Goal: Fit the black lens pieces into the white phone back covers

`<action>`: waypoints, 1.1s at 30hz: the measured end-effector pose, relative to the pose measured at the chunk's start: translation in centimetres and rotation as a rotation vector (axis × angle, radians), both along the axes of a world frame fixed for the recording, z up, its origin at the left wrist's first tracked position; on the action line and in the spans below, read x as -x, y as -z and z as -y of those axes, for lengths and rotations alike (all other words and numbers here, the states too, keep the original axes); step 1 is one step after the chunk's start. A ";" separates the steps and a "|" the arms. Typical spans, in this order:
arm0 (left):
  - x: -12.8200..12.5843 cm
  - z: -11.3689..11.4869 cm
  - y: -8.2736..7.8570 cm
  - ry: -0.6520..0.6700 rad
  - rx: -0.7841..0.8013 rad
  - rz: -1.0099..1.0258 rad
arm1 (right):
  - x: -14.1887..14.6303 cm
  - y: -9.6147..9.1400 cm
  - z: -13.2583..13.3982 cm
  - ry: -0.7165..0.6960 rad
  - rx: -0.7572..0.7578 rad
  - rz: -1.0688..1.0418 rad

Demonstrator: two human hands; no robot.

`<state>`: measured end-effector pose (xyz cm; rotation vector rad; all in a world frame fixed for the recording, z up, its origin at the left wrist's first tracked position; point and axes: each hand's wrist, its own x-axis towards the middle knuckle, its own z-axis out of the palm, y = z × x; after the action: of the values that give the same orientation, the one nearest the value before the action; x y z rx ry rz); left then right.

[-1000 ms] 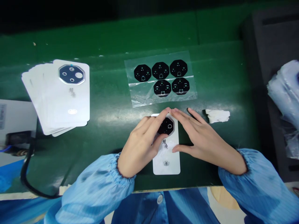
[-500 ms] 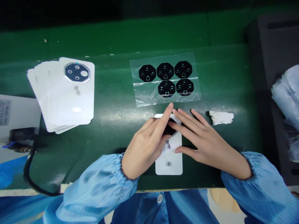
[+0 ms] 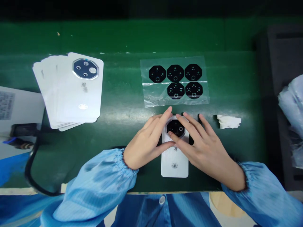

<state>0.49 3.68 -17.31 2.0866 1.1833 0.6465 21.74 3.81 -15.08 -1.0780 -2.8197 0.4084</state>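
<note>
Left hand (image 3: 148,142) and right hand (image 3: 203,145), fingers spread, rest on a white card (image 3: 174,167) lying on the green bench mat (image 3: 118,132). Right fingers (image 3: 191,129) partly hide its black octagonal lens plate (image 3: 175,128); grip cannot be determined.

One head-worn camera looks forward and down — close over the green workbench (image 3: 123,94), left hand (image 3: 148,143) and right hand (image 3: 204,146).

Green-matted workbench (image 3: 151,34), dark foam pad (image 3: 276,53) at right, perhaps a shadowed wall (image 3: 151,8) beyond
</note>
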 end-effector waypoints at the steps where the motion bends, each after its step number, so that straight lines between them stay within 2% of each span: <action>1: 0.0 0.1 0.0 -0.006 -0.008 -0.011 | 0.2 -0.1 0.0 0.000 -0.009 0.002; 6: -0.3 0.1 -0.1 -0.026 -0.007 -0.047 | 1.0 0.4 0.0 0.050 -0.020 -0.016; 9: -0.4 0.0 -0.2 -0.011 -0.002 -0.076 | 1.1 1.0 -0.4 0.096 0.019 -0.097; 11: -0.4 0.0 -0.2 -0.011 0.003 -0.086 | 0.9 1.3 -0.8 0.164 0.084 -0.232; 14: -0.4 0.1 0.0 -0.050 -0.009 -0.066 | 0.6 1.5 -1.4 0.346 0.188 -0.469; 16: -0.5 0.4 0.3 -0.084 -0.025 0.004 | 0.5 1.6 -1.5 0.433 0.276 -0.602; 18: -0.8 0.6 0.6 -0.130 -0.006 0.152 | 0.6 1.5 -1.5 0.479 0.449 -0.747; 21: -1.4 0.8 0.7 -0.236 0.139 0.487 | 0.8 1.4 -1.4 0.525 0.753 -0.939; 24: -1.8 0.7 0.4 -0.345 0.377 0.723 | 0.9 1.3 -1.4 0.536 0.864 -1.038; 27: -1.8 0.4 -0.1 -0.442 0.520 0.752 | 1.0 1.2 -1.3 0.532 0.850 -1.075; 33: -1.3 0.1 -0.7 -0.461 0.534 0.757 | 0.9 1.0 -1.2 0.525 0.927 -1.095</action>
<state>1.76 3.56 -16.61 0.9762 1.1933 1.0649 20.80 5.00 -16.08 -1.0961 -1.2887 1.6590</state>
